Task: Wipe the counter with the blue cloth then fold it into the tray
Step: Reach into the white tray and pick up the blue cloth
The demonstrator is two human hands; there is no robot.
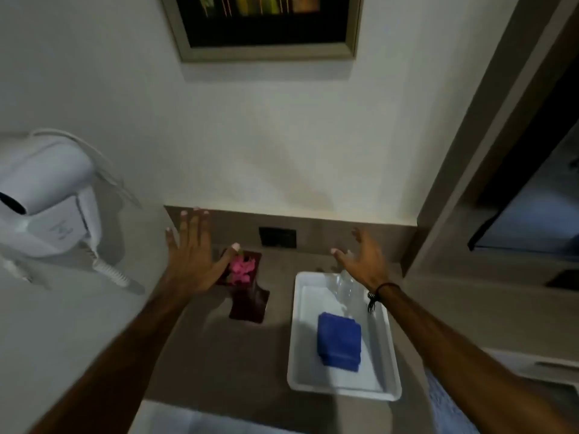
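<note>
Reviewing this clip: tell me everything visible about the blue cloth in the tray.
The deep blue, soft-textured cloth is folded into a compact, layered rectangle, its stacked edges showing along the near side. It lies flat inside the white rectangular plastic tray, towards the near right part, resting on the tray floor. Neither hand touches it: the right hand hovers over the tray's far end, fingers spread.

1 white hair dryer (47,195), wall-mounted; 1 framed picture (263,25); 1 dark vase (247,289), pink flowers (242,268); 1 dark socket (278,237).
</note>
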